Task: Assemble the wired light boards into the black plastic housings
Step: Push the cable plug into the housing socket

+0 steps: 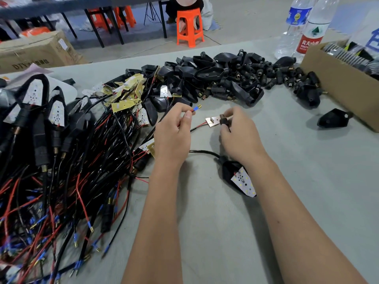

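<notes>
Grey-green cloth covers my table (235, 232), and beyond it lies pale floor with an orange stool (189, 27) and dark table legs. My left hand (174, 134) pinches a wire's blue-sleeved terminal (197, 108) between thumb and forefinger. My right hand (239, 132) is closed on a small black housing stem (223, 120), touching a light board (212, 121). A finished housing (238, 177) lies under my right wrist. Empty black housings (221, 76) pile ahead; wired assemblies (51, 150) heap at left. A cardboard box (338, 87) and two water bottles (303, 27) stand at right.
</notes>
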A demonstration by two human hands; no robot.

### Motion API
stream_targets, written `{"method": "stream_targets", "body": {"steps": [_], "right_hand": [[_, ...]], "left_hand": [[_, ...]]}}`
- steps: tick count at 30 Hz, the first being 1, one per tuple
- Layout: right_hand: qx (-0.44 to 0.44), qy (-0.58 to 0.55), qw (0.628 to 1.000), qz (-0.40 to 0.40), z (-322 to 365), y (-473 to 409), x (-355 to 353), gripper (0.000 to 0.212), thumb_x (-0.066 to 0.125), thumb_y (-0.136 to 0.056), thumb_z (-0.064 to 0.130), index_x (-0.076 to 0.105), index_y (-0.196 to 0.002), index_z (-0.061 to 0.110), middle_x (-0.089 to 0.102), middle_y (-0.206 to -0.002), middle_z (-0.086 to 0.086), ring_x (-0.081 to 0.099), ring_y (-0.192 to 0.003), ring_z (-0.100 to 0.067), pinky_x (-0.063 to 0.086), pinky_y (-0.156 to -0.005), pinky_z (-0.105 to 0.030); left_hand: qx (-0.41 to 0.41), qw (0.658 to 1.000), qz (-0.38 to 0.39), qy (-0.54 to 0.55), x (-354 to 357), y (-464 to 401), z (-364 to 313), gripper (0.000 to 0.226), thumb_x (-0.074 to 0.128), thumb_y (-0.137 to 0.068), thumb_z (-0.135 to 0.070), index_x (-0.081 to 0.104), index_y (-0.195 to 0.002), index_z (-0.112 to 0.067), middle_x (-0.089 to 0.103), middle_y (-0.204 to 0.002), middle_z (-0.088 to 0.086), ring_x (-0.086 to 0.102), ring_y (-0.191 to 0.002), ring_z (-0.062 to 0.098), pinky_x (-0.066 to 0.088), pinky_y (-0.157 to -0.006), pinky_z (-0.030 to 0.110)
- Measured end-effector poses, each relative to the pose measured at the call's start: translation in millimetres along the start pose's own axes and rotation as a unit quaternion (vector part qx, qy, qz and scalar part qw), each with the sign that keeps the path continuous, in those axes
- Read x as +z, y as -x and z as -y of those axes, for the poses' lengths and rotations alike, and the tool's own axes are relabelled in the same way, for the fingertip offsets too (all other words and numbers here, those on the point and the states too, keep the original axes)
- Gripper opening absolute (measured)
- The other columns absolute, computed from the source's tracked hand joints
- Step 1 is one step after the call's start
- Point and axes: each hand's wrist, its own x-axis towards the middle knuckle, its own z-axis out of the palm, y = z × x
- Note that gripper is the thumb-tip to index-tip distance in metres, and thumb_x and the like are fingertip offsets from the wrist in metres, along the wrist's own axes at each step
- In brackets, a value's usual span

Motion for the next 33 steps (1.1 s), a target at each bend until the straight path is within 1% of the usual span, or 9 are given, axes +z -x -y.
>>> {"method": "stream_targets", "body": {"steps": [4, 7, 10, 12, 15, 20, 25, 29, 33], "right_hand": [[0.019, -0.156, 0.984, -0.083, 15.1, 17.4, 14.3, 0.042, 0.042, -0.093, 0.010, 0.048, -0.132, 0.023, 0.060, -0.090, -0.005, 0.057, -0.085, -0.026, 0.046, -0.078, -0.040], [0.014, -0.198, 0.976, -0.093, 24.4, 24.9, 23.1, 0.028, 0.039, -0.085, 0.021, 0.060, -0.104, 0.021, 0.061, -0.088, -0.003, 0.056, -0.084, -0.025, 0.049, -0.081, -0.044], [0.029, -0.252, 0.964, -0.080, 23.3, 22.0, 24.7, 0.020, 0.041, -0.090, 0.023, 0.061, -0.084, 0.021, 0.061, -0.079, -0.001, 0.061, -0.084, -0.032, 0.052, -0.079, -0.048], [0.026, -0.276, 0.959, -0.067, 18.5, 19.9, 23.5, 0.025, 0.049, -0.099, 0.026, 0.060, -0.076, 0.024, 0.057, -0.068, 0.003, 0.063, -0.073, -0.034, 0.053, -0.067, -0.045], [0.013, -0.293, 0.955, -0.056, 14.8, 19.5, 22.0, 0.025, 0.059, -0.101, 0.029, 0.068, -0.079, 0.022, 0.054, -0.054, 0.007, 0.057, -0.050, -0.017, 0.043, -0.051, -0.027], [0.044, -0.369, 0.928, -0.044, 12.8, 18.3, 16.5, 0.021, 0.072, -0.096, 0.030, 0.074, -0.077, 0.020, 0.052, -0.052, -0.001, 0.047, -0.047, -0.015, 0.038, -0.046, -0.023], [0.023, -0.381, 0.924, -0.016, 13.3, 19.2, 16.4, 0.016, 0.074, -0.094, 0.024, 0.075, -0.080, 0.015, 0.049, -0.048, 0.011, 0.040, -0.042, -0.007, 0.032, -0.042, -0.016], [0.037, -0.382, 0.923, -0.028, 10.0, 15.7, 16.7, 0.019, 0.073, -0.095, 0.026, 0.072, -0.080, 0.015, 0.047, -0.048, 0.004, 0.036, -0.042, -0.009, 0.031, -0.041, -0.018], [0.027, -0.365, 0.930, -0.033, 5.3, 14.1, 16.0, 0.018, 0.072, -0.095, 0.027, 0.071, -0.079, 0.018, 0.048, -0.049, 0.003, 0.039, -0.043, -0.010, 0.032, -0.042, -0.019]], "left_hand": [[-0.007, 1.000, -0.016, 0.010, 2.9, -0.8, -2.4, 0.018, 0.052, -0.098, -0.028, 0.068, -0.091, -0.030, 0.063, -0.070, -0.008, 0.056, -0.066, 0.017, 0.045, -0.064, 0.038], [0.012, 1.000, -0.001, 0.013, 6.5, 0.0, -2.7, 0.016, 0.061, -0.097, -0.015, 0.076, -0.094, -0.019, 0.072, -0.089, -0.006, 0.066, -0.085, 0.015, 0.053, -0.075, 0.037], [0.026, 0.999, 0.048, 0.005, 9.7, 1.2, 0.7, 0.014, 0.064, -0.096, -0.006, 0.077, -0.092, -0.010, 0.063, -0.068, -0.020, 0.057, -0.063, 0.001, 0.040, -0.061, 0.018], [0.011, 0.998, 0.055, 0.011, 11.0, 1.5, 1.2, 0.016, 0.063, -0.097, -0.007, 0.078, -0.092, -0.010, 0.058, -0.057, -0.025, 0.049, -0.053, -0.001, 0.032, -0.056, 0.014], [-0.026, 0.997, 0.046, 0.048, 12.6, 1.8, -1.0, 0.017, 0.061, -0.098, -0.008, 0.076, -0.091, -0.010, 0.056, -0.053, -0.021, 0.045, -0.052, 0.005, 0.034, -0.057, 0.023], [-0.118, 0.983, 0.005, 0.141, 21.2, 4.8, -8.2, 0.026, 0.055, -0.101, -0.008, 0.066, -0.079, -0.017, 0.050, -0.060, -0.006, 0.043, -0.060, 0.020, 0.034, -0.062, 0.038], [-0.195, 0.954, -0.045, 0.223, 27.3, 8.3, -14.8, 0.029, 0.046, -0.106, -0.011, 0.059, -0.080, -0.014, 0.052, -0.067, -0.001, 0.039, -0.051, 0.012, 0.031, -0.049, 0.027], [-0.250, 0.924, -0.082, 0.277, 21.0, 6.2, -14.1, 0.025, 0.045, -0.107, -0.014, 0.058, -0.086, -0.012, 0.058, -0.070, 0.002, 0.041, -0.048, 0.008, 0.031, -0.043, 0.018], [-0.215, 0.942, -0.031, 0.257, 13.5, 5.1, -8.5, 0.018, 0.065, -0.099, -0.015, 0.061, -0.081, -0.014, 0.058, -0.068, 0.004, 0.038, -0.046, 0.006, 0.030, -0.047, 0.020]]}}
